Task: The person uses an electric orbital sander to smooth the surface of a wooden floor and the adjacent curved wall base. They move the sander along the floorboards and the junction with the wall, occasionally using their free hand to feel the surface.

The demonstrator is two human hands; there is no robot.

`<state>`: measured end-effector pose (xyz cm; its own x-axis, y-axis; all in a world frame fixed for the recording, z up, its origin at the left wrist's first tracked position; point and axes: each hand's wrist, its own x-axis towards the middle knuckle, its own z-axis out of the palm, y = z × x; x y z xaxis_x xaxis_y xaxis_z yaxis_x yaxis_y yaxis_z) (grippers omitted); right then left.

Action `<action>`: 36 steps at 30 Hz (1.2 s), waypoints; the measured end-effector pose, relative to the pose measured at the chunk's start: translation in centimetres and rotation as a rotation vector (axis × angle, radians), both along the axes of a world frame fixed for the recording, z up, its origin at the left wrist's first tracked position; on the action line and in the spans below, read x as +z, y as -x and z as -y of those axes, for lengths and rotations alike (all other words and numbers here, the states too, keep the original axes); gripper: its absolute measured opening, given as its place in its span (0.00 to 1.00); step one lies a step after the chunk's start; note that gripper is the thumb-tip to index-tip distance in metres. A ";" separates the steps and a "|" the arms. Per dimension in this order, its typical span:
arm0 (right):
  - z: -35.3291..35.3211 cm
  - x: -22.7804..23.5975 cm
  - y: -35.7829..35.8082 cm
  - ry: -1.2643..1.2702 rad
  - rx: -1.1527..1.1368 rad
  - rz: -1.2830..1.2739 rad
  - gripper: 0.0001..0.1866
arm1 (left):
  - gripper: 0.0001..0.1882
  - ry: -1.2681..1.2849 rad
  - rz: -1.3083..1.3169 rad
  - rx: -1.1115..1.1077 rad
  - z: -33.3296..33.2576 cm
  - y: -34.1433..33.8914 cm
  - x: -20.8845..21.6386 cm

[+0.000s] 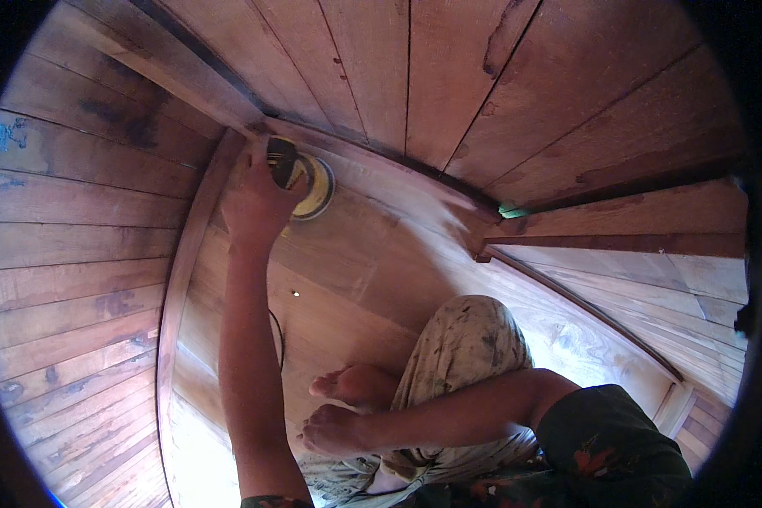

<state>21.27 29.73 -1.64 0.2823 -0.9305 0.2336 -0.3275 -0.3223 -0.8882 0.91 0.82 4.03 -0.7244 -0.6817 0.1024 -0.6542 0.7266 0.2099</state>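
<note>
My left hand [258, 199] reaches far forward, its fingers wrapped round the black and yellow body of a power sander [317, 188]. The sander's round base rests on the wooden floor panel, close to the corner where the side and end walls meet. Part of its body is hidden under my fingers. My right hand [334, 430] rests low in front of my lap beside my bare foot [357, 385]. Its fingers are curled in, and I see nothing held in them. A thin dark cord [278, 339] shows next to my left forearm.
Planked wooden walls [76, 245] curve up on the left, with more planks [449, 76] ahead. A wooden beam [618, 216] juts in from the right. My bent knee [474, 330], in stained trousers, takes up the middle. A small bright spot [295, 294] shows on the floor panel.
</note>
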 end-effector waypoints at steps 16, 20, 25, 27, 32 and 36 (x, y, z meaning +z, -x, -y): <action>0.2 1.0 1.1 0.152 0.077 -0.300 0.08 | 0.47 -0.001 0.007 -0.013 -2.0 1.3 -0.6; 0.8 0.7 1.0 0.012 0.320 -0.381 0.08 | 0.49 -0.050 0.016 -0.075 -5.9 2.1 -0.4; 1.2 0.7 0.1 -0.350 0.227 0.060 0.13 | 0.50 -0.080 -0.009 -0.186 -10.7 2.4 0.1; 1.1 1.4 -0.6 -0.743 0.017 0.790 0.14 | 0.50 -0.095 -0.009 -0.218 -12.4 2.5 0.3; 0.0 0.0 -3.4 -1.288 -0.359 2.079 0.16 | 0.49 -0.174 0.075 -0.282 -16.1 2.9 0.9; -1.1 -6.4 -7.9 -1.030 -0.125 2.069 0.16 | 0.49 -0.225 0.066 -0.355 -17.7 2.8 1.7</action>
<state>29.20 30.87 -8.04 0.3234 -0.8740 -0.3626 0.9353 0.2370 0.2630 -1.92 18.49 5.69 -0.9181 -0.3892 -0.0748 -0.3892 0.8498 0.3555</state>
